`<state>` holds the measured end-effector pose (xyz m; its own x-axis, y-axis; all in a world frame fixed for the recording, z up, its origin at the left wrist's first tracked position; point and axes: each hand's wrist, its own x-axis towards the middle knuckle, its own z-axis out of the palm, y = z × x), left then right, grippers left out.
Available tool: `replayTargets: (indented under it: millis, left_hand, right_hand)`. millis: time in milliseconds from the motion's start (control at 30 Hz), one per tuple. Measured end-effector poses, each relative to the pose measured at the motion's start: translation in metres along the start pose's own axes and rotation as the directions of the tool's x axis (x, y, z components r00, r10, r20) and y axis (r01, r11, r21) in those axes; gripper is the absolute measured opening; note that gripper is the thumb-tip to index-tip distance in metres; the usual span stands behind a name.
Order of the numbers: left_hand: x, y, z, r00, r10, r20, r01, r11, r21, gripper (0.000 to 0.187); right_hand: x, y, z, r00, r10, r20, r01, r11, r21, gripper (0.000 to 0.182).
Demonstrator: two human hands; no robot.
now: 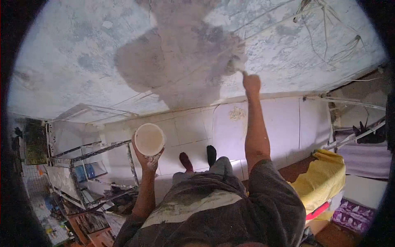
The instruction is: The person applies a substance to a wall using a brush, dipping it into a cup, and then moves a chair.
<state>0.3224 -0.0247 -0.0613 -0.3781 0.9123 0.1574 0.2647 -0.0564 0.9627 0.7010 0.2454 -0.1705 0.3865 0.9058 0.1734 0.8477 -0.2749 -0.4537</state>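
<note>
My left hand is closed round a round white tub, held upright at waist height with its open top facing me. Pale paste shows inside the tub, and white smears cover my fingers. My right arm reaches up to the wall, which is patchy white and bluish grey. There my right hand is closed round what looks like a putty knife, its pale blade at the wall surface. The blade's edge is blurred and its handle mostly hidden by my fingers.
A pale sheet with crumbled debris lies on the tiled floor below the wall. A paint-splattered metal frame stands at left. A yellow cloth covers something at right. Loose cables hang from the wall at upper right.
</note>
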Motion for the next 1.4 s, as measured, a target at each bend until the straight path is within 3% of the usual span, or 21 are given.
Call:
replayTargets:
  millis: [67,133,200,233,300,367,433,500,567,633,700,767,800,867,900,967,1067,1167,1200,1233,1400]
  left_hand:
    - [0.003,0.001,0.002,1.0,0.001,0.02,-0.001,1.0,0.003,0.101]
    - [0.002,0.003,0.004,0.999,-0.025,-0.027,0.024,0.999,-0.041,0.101]
    - [-0.001,0.008,0.003,0.999,-0.042,-0.001,0.042,0.999,0.013,0.099]
    - [0.002,0.01,0.003,0.998,-0.049,0.028,0.047,0.997,0.067,0.097]
    - [0.007,0.001,0.004,0.999,0.006,0.038,-0.009,0.997,0.077,0.101]
    - [0.009,0.002,0.004,0.997,0.06,0.049,-0.065,0.994,0.089,0.104]
    - [0.01,0.008,0.01,0.996,-0.088,0.014,0.089,0.992,-0.088,0.103]
    - [0.013,0.003,0.007,0.999,0.003,0.043,-0.002,1.0,-0.022,0.101]
    - [0.016,0.007,0.004,0.993,0.09,0.076,-0.093,0.995,0.039,0.099]
    - [0.018,0.023,0.006,0.955,-0.281,0.094,0.296,0.883,-0.365,0.092]
    - [0.016,0.015,0.004,0.983,-0.158,0.088,0.178,0.93,-0.321,0.088]
    - [0.02,0.012,0.003,0.996,-0.024,0.088,0.048,0.959,-0.278,0.085]
    - [0.02,0.01,-0.011,0.997,-0.049,0.067,0.066,0.959,-0.275,0.082]
    - [0.02,0.01,-0.014,0.995,-0.079,0.054,0.091,0.958,-0.272,0.08]
    - [0.022,0.01,-0.016,0.988,-0.142,0.065,0.156,0.92,-0.36,0.079]
    - [0.025,0.008,-0.019,0.977,-0.198,0.082,0.214,0.868,-0.449,0.078]
    - [0.024,-0.002,-0.024,0.98,-0.13,0.15,0.183,0.887,-0.425,0.076]
    - [0.026,-0.004,-0.023,0.94,-0.258,0.223,0.342,0.715,-0.61,0.077]
    - [0.026,-0.003,-0.022,0.98,-0.046,0.195,0.115,0.926,-0.361,0.077]
    - [0.025,-0.001,-0.022,0.959,0.166,0.232,-0.154,0.986,-0.069,0.078]
    - [0.024,-0.016,-0.024,0.933,0.278,0.229,-0.301,0.951,0.074,0.081]
  right_hand:
    - [-0.006,-0.03,-0.09,0.998,0.058,-0.008,-0.052,0.94,0.338,0.053]
    - [-0.013,-0.053,-0.141,0.995,0.086,-0.044,-0.061,0.912,0.405,0.048]
    - [-0.017,-0.061,-0.16,0.967,0.24,-0.084,-0.088,0.624,0.777,0.044]
    - [-0.016,-0.06,-0.158,0.966,0.244,-0.084,-0.09,0.624,0.776,0.044]
    - [-0.007,-0.057,-0.144,0.946,0.096,-0.309,0.156,0.701,0.696,0.038]
    - [0.008,-0.033,-0.079,0.91,-0.09,-0.405,0.253,0.894,0.37,0.038]
    - [-0.009,-0.016,-0.015,0.96,0.02,-0.281,0.098,0.911,0.401,0.038]
    - [-0.04,-0.006,0.011,0.99,0.087,-0.111,-0.032,0.906,0.422,0.042]
    - [-0.056,0.045,0.085,1.0,-0.001,0.008,0.0,0.986,0.167,0.044]
    - [-0.089,0.064,0.088,0.953,-0.09,0.29,0.121,0.989,-0.09,0.051]
    - [-0.129,0.092,0.095,0.882,-0.294,0.368,0.339,0.939,-0.061,0.05]
    - [-0.16,0.112,0.112,0.895,-0.224,0.386,0.274,0.959,-0.077,0.05]
    - [-0.177,0.099,0.104,0.898,-0.227,0.376,0.278,0.957,-0.086,0.05]
    - [-0.197,0.087,0.072,0.832,0.16,0.531,-0.155,0.986,-0.053,0.042]
    - [-0.205,0.078,0.048,0.834,0.163,0.527,-0.156,0.986,-0.059,0.042]
    - [-0.214,0.048,-0.014,0.827,-0.072,0.557,-0.034,0.983,0.178,0.045]
    - [-0.206,-0.007,-0.099,0.826,-0.099,0.554,0.028,0.991,0.135,0.048]
    - [-0.199,-0.06,-0.178,0.868,-0.267,0.419,0.216,0.962,0.167,0.043]
    - [-0.199,-0.074,-0.199,0.878,-0.299,0.373,0.244,0.951,0.189,0.039]
    - [-0.2,-0.088,-0.219,0.884,-0.292,0.365,0.237,0.953,0.186,0.037]
    - [-0.214,-0.156,-0.289,0.834,-0.406,0.374,0.35,0.913,0.211,0.029]
